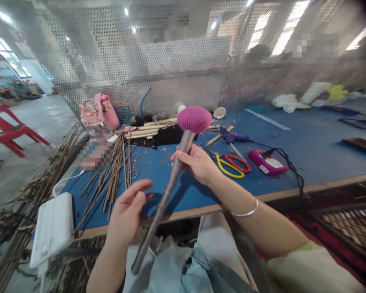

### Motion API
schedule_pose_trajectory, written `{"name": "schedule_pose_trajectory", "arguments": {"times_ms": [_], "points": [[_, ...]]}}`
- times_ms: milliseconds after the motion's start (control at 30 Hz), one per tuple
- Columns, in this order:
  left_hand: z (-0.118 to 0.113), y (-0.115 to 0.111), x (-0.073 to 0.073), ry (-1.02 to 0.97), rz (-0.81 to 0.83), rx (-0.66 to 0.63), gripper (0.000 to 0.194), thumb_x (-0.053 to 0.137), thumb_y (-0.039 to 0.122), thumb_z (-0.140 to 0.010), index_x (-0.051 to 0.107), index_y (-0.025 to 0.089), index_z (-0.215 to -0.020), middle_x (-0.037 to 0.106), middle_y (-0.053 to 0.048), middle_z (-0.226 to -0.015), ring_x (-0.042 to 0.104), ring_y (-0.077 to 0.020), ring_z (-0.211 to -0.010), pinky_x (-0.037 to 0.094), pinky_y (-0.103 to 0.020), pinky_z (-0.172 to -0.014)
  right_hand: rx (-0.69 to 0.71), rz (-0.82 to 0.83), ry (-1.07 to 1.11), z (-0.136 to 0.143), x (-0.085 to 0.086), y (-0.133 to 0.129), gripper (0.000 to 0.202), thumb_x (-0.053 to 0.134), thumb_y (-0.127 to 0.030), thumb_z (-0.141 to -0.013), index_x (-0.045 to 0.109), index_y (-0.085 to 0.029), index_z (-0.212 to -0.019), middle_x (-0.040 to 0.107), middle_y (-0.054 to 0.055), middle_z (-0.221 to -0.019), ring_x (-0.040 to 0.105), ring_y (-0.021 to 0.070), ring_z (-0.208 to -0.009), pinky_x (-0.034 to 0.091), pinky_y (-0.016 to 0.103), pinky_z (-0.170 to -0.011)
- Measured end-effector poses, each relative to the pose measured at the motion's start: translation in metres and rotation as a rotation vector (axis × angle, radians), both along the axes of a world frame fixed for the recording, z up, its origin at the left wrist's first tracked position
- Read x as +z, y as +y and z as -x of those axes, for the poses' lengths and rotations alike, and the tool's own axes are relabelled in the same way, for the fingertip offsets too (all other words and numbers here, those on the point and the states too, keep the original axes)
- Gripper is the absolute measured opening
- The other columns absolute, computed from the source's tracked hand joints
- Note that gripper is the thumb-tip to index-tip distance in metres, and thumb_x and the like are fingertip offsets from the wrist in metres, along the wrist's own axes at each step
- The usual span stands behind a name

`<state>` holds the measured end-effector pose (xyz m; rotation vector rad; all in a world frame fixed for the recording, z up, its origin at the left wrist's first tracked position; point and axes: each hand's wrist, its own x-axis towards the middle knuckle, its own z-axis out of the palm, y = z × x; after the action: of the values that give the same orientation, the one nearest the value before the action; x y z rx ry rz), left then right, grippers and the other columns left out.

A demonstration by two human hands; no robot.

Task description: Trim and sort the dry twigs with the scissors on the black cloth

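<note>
My right hand (198, 162) is wrapped round the upper shaft of a padded stick (171, 183). The shaft is wrapped in grey, tape-like material, and a round head (194, 120) covered in gathered magenta cloth tops it. The stick slants, its head over the blue table and its narrow lower end over my lap. To the left of the shaft, apart from it, my left hand (129, 207) is open, with loosely bent fingers and nothing visible in it. Scissors (232, 165) with one yellow and one red handle lie to the right of my right hand.
Thin brown twigs (114, 179) lie on the blue table (311, 142)'s left side, near a white power strip (51, 230). A blue glue gun (233, 136) and a magenta box (267, 162) with a black cord lie right. Pink bottles (94, 118) stand before a perforated screen (134, 61).
</note>
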<state>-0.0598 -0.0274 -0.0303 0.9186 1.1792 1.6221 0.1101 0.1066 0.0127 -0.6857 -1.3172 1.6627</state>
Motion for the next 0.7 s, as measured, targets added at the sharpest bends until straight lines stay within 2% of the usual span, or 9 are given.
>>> {"name": "schedule_pose_trajectory", "arguments": {"times_ms": [33,100,167,233,333,400,533,600,700], "points": [[0.006,0.001,-0.001,0.042,0.017,0.098,0.03,0.07,0.04,-0.069,0.07,0.017,-0.089,0.067,-0.007,-0.091,0.061,-0.0165,-0.083,0.05,-0.028,-0.074,0.002,0.004,-0.009,-0.001,0.0,0.001,0.04,0.073,-0.04,-0.065,0.046,-0.018,-0.084,0.063,-0.001,-0.072,0.06,0.0134,-0.061,0.052,0.028,-0.052],[0.014,0.003,-0.001,0.166,0.091,0.191,0.025,0.074,0.037,-0.064,0.071,0.015,-0.073,0.068,-0.005,-0.073,0.061,-0.0153,-0.07,0.05,-0.027,-0.068,0.008,0.016,-0.019,-0.002,0.0,0.003,0.039,0.073,-0.042,-0.065,0.046,-0.018,-0.082,0.063,-0.001,-0.072,0.06,0.0131,-0.06,0.053,0.027,-0.051],[0.018,0.004,0.002,0.306,0.166,0.171,0.022,0.077,0.035,-0.059,0.07,0.015,-0.063,0.068,-0.004,-0.065,0.061,-0.0164,-0.066,0.05,-0.027,-0.065,0.003,0.022,-0.027,-0.004,-0.001,0.003,0.039,0.072,-0.043,-0.065,0.047,-0.018,-0.081,0.063,0.0,-0.072,0.059,0.0125,-0.06,0.052,0.025,-0.049],[0.015,0.005,0.006,0.406,0.216,0.108,0.022,0.075,0.035,-0.06,0.068,0.015,-0.06,0.067,-0.004,-0.06,0.061,-0.0158,-0.062,0.049,-0.026,-0.062,-0.002,0.024,-0.032,-0.004,-0.001,0.003,0.039,0.073,-0.043,-0.065,0.048,-0.018,-0.081,0.063,0.0,-0.072,0.059,0.0124,-0.06,0.051,0.024,-0.048],[0.005,0.009,0.009,0.404,0.239,0.012,0.027,0.068,0.04,-0.069,0.071,0.012,-0.071,0.066,-0.003,-0.057,0.058,-0.0129,-0.054,0.048,-0.024,-0.056,0.003,0.028,-0.026,-0.005,-0.002,0.002,0.038,0.072,-0.042,-0.065,0.048,-0.018,-0.083,0.063,0.0,-0.072,0.059,0.0122,-0.059,0.051,0.024,-0.048],[-0.001,0.012,0.009,0.323,0.228,-0.036,0.033,0.065,0.041,-0.072,0.07,0.011,-0.085,0.068,-0.004,-0.062,0.06,-0.0128,-0.057,0.049,-0.024,-0.057,0.02,0.031,-0.015,-0.005,-0.002,0.001,0.038,0.072,-0.041,-0.066,0.049,-0.018,-0.084,0.064,0.0,-0.072,0.06,0.0125,-0.059,0.051,0.024,-0.048],[-0.007,0.019,0.008,0.115,0.215,-0.147,0.043,0.066,0.037,-0.074,0.061,0.015,-0.11,0.07,-0.007,-0.09,0.064,-0.014,-0.075,0.051,-0.026,-0.069,0.081,0.061,0.02,-0.004,-0.001,-0.001,0.039,0.073,-0.039,-0.065,0.049,-0.018,-0.086,0.065,0.0,-0.072,0.062,0.0143,-0.062,0.051,0.026,-0.052],[-0.01,0.023,0.009,0.033,0.218,-0.215,0.046,0.065,0.038,-0.076,0.057,0.016,-0.115,0.067,-0.009,-0.103,0.065,-0.0144,-0.079,0.051,-0.027,-0.07,0.091,0.062,0.034,-0.001,-0.002,-0.005,0.038,0.073,-0.038,-0.065,0.048,-0.018,-0.087,0.065,-0.001,-0.072,0.062,0.0141,-0.064,0.051,0.026,-0.055],[-0.016,0.029,0.013,-0.059,0.227,-0.348,0.049,0.057,0.047,-0.08,0.052,0.016,-0.118,0.068,-0.01,-0.097,0.065,-0.0156,-0.074,0.051,-0.028,-0.068,0.085,0.0,-0.012,0.005,-0.008,-0.014,0.036,0.072,-0.038,-0.066,0.049,-0.017,-0.084,0.065,0.0,-0.073,0.059,0.0115,-0.063,0.048,0.024,-0.058]]}}
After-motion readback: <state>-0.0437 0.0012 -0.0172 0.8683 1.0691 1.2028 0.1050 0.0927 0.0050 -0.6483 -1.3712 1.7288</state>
